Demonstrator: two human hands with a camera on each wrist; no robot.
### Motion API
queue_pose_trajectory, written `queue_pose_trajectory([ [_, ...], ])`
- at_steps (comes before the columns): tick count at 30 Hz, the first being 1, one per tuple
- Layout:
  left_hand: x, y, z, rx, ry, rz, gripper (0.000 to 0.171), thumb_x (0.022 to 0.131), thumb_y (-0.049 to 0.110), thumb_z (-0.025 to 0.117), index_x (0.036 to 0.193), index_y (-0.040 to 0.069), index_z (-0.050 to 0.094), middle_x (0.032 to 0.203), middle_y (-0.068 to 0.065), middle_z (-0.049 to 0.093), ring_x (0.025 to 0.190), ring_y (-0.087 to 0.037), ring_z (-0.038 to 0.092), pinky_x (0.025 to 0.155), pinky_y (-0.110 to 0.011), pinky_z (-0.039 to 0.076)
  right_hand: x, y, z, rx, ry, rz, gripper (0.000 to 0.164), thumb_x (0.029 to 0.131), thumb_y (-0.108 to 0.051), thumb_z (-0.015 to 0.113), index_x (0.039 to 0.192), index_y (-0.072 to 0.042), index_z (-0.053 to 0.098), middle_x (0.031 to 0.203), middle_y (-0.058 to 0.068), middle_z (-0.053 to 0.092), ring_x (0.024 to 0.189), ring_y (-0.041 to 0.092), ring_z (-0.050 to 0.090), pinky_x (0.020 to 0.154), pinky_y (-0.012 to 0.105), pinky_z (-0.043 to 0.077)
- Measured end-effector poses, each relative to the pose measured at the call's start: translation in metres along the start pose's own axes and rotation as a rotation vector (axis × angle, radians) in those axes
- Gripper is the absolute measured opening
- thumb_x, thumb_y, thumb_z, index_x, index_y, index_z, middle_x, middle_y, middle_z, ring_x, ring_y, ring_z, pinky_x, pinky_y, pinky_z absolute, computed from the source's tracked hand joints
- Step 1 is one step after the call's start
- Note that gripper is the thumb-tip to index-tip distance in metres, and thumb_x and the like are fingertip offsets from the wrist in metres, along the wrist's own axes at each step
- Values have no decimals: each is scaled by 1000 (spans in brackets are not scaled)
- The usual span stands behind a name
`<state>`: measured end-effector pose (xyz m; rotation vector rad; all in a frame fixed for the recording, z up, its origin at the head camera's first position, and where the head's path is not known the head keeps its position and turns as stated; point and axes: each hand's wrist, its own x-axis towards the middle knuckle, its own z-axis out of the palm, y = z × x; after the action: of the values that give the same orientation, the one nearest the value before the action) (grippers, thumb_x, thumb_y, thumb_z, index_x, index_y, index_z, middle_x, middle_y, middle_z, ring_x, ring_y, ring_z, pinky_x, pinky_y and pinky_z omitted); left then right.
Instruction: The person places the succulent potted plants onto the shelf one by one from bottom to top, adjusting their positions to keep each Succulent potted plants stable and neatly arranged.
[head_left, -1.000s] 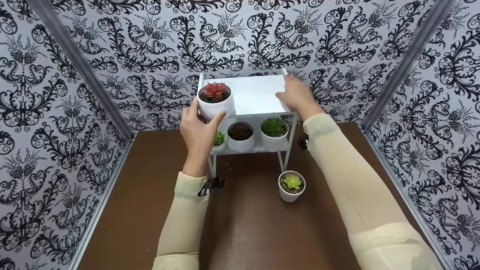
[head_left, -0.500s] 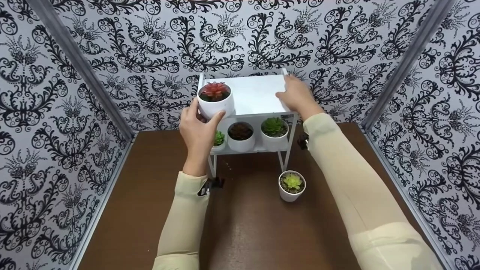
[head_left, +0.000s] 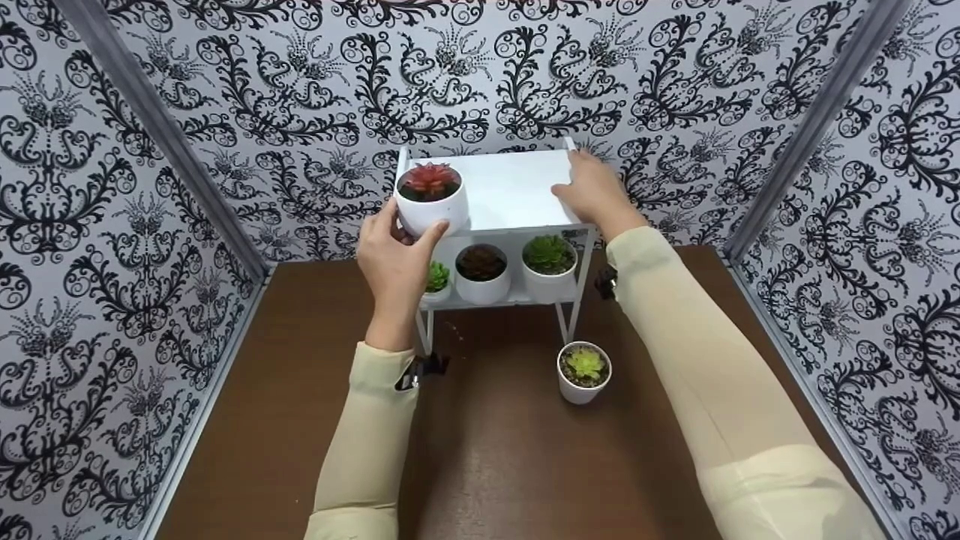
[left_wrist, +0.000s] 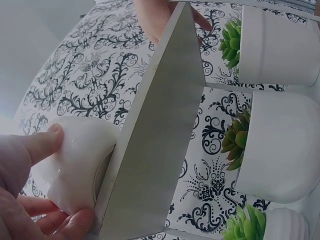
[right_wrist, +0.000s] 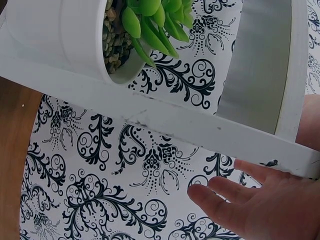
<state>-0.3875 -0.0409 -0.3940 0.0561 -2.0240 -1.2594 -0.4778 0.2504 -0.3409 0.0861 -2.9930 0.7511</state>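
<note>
My left hand [head_left: 391, 259] grips a white round pot with a red succulent [head_left: 430, 182], thumb at its front and fingers round its left side. The pot sits at the front left of the white two-tier plant stand's top board [head_left: 517, 187]; in the left wrist view, the base of the pot [left_wrist: 82, 155] is right at the board's edge. My right hand [head_left: 598, 193] holds the right end of the top board, thumb over the surface. Its fingers [right_wrist: 220, 197] reach down outside the side frame [right_wrist: 175, 122] in the right wrist view.
On the lower shelf stand a small bright-green succulent [head_left: 437, 277], a dark brownish one [head_left: 481, 271] and a green one [head_left: 549, 264], all in white pots. A yellow-green potted succulent [head_left: 583, 371] stands on the brown table [head_left: 495, 465] before the right leg. Patterned walls [head_left: 480, 82] enclose the table.
The red succulent's pot has shifted very slightly backward in my left hand. My right hand has stayed in place on the stand.
</note>
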Motion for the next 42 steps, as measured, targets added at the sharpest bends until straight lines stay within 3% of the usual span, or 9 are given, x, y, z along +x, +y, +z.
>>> queue_pose_trajectory([
  [13, 2, -1, 0, -3, 8, -10, 75, 73, 31, 99, 136, 2, 71, 104, -18, 64, 96, -28, 63, 90, -39, 56, 1, 0, 1, 19, -2, -12, 81, 106, -33, 60, 169, -4, 18, 178, 17, 14, 165, 40, 14, 135, 52, 12],
  [21, 7, -11, 1, -49, 69, -8, 42, 84, 18, 91, 119, -2, 78, 102, -20, 71, 83, -22, 68, 78, -31, 59, 0, -2, 2, 24, -8, -4, 80, 107, -33, 59, 169, -5, 18, 178, 18, 13, 165, 40, 14, 135, 52, 12],
  [29, 5, -14, 2, -70, 74, 46, 40, 84, 15, 91, 116, -5, 77, 101, -20, 71, 83, -25, 70, 78, -33, 62, 0, -1, -1, -26, -3, -6, 81, 107, -34, 59, 169, -3, 18, 178, 19, 12, 165, 40, 16, 135, 52, 12],
  [37, -12, -11, 8, -211, 56, 61, 48, 84, 10, 89, 125, -5, 72, 120, -23, 62, 91, -27, 71, 84, -32, 64, -2, -1, -2, -10, -3, -4, 82, 107, -33, 59, 169, -3, 16, 178, 19, 10, 165, 41, 15, 135, 53, 12],
  [42, -29, -10, 11, -227, 80, 107, 48, 80, 10, 91, 123, -2, 73, 118, -19, 62, 94, -29, 70, 85, -34, 63, -2, -1, -1, -7, -14, -7, 82, 107, -33, 58, 169, -1, 15, 178, 19, 9, 165, 41, 13, 135, 52, 11],
])
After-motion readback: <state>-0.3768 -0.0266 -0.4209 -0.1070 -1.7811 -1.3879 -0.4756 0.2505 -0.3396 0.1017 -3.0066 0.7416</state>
